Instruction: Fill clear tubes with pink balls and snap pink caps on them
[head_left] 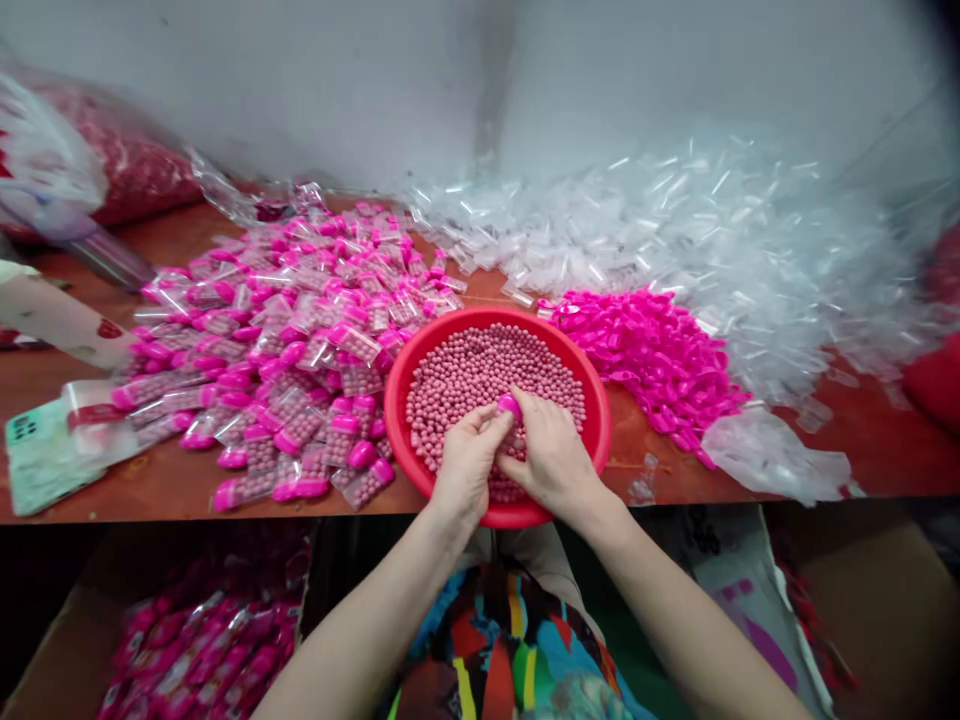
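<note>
Over a red plastic bowl (397, 440) full of small pink beads (480, 370), my two hands meet at a glossy pink cap (509, 405). My left hand (466, 462) is closed, with thumb and fingers pinched at the cap's lower left side. From the right, my right hand (553, 452) grips the same cap between thumb and fingers. Whatever sits under the cap is hidden by my fingers. Left of the bowl lies a heap of clear bead-filled containers (300, 350) with pink caps. A pile of loose pink caps (652, 360) lies right of it.
Clear empty containers (675, 230) are heaped along the wall at the back right. A crumpled plastic bag (776, 455) lies near the front edge. At the far left are a phone (45, 455) and a tumbler (105, 250). Below the table, a box holds pink packets (202, 650).
</note>
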